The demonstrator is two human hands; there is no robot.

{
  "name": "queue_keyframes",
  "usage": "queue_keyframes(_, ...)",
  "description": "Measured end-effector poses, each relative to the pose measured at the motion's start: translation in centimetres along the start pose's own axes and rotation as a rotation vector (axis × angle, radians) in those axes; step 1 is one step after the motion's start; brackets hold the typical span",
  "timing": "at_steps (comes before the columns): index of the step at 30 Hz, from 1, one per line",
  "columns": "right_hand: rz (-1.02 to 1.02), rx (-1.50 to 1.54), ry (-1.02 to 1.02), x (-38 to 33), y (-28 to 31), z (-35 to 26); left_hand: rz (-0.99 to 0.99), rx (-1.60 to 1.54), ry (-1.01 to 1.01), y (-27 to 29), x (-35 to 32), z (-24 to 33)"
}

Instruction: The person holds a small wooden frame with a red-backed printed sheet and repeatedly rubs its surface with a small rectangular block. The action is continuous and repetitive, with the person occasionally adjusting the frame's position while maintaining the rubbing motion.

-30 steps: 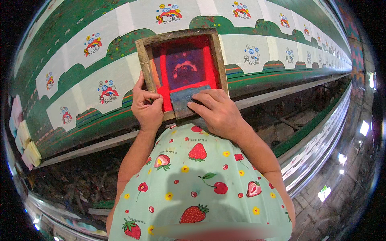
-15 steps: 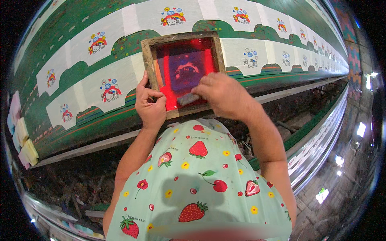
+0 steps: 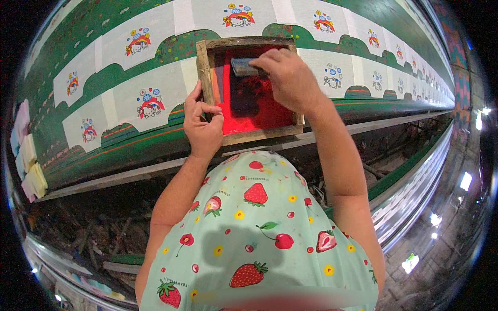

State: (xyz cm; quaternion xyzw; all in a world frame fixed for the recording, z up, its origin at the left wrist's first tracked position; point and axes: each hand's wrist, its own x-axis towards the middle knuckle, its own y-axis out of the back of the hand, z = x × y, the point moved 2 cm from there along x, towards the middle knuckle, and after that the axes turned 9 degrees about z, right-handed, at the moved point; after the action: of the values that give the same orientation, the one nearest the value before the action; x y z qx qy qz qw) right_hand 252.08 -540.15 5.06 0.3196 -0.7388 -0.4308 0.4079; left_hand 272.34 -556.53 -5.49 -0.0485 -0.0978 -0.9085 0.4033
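Note:
A wooden-framed printing screen (image 3: 206, 78) lies on the row of white cloth pieces, its mesh smeared with bright red ink (image 3: 241, 123). My left hand (image 3: 204, 127) grips the frame's lower left side, one finger along the outer edge and the others curled at the rim. Inside the frame, near its far side, my right hand (image 3: 290, 78) is closed on a greyish squeegee (image 3: 243, 67). The squeegee rests on the mesh, its right end hidden by my fingers. A dark patch (image 3: 246, 96) shows in the mesh below it. The cloth under the screen is hidden.
White cloth pieces (image 3: 150, 101) with a colourful cartoon print line the long green table (image 3: 207, 37) in two rows. Those to the right in the near row carry a paler print (image 3: 332, 76). Pastel cloth stacks (image 3: 33, 179) sit at the left end. My apron (image 3: 254, 223) touches the table's near side.
My right hand has pushed the squeegee from the near side of the screen to its far side. Red ink now covers more of the mesh. My left hand stays on the frame.

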Motion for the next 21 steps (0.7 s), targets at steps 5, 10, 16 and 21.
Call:
queue_keyframes(5, 0.011, 0.020, 0.011, -4.2, 0.3, -3.8, 0.027, -0.068, 0.082, -0.4, -0.1, 0.0)
queue_keyframes(10, -0.014, 0.061, 0.000, -7.9, 0.6, -6.7, 0.030, 0.068, -0.034, -0.5, 0.1, 0.8)
queue_keyframes(16, 0.000, 0.132, -0.026, -10.4, 0.7, -8.0, -0.020, 0.176, -0.031, -0.1, 0.1, 0.8)
queue_keyframes(21, 0.023, 0.264, -0.052, -12.2, 1.9, -6.7, 0.009, 0.071, 0.111, 0.0, 0.3, 1.2)
